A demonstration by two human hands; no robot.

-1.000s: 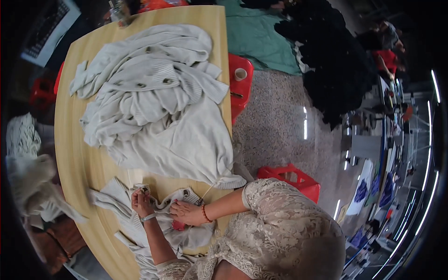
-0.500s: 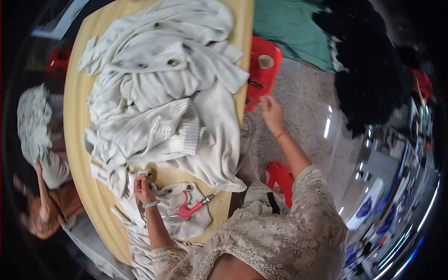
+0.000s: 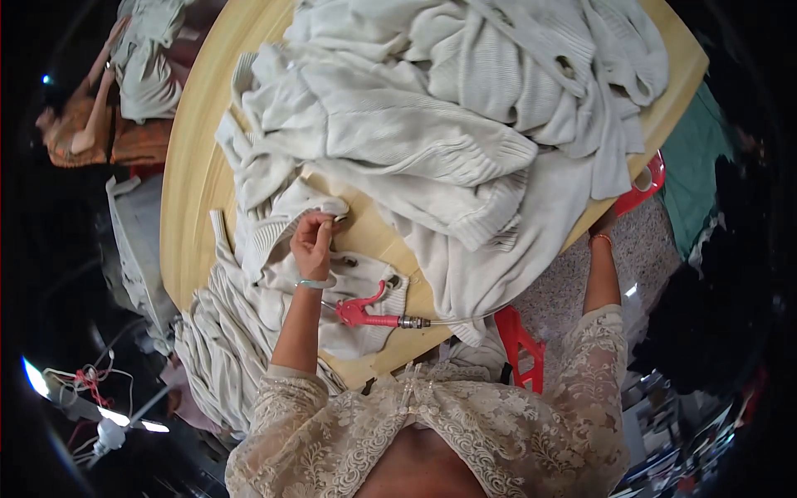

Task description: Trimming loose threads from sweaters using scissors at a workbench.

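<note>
On the wooden table, my left hand is closed, thumb and fingers pinching the edge of a white knit garment by a small dark spot like a button. Just below that hand lies a red air blow gun with a metal fitting and a thin hose, resting on another white knit piece. My right hand is down at the table's right edge, near a red plastic stool. Its fingers are dark and mostly hidden, so I cannot tell what they hold.
A big heap of white knitwear covers the far part of the table. More white knits hang over its near left edge. Another red stool stands by my lap. Green cloth lies at right. At upper left, a person handles grey garments.
The whole view has turned, shifting the table and heap. My right hand has gone from over the red stool to the table's edge. My left hand still pinches the garment.
</note>
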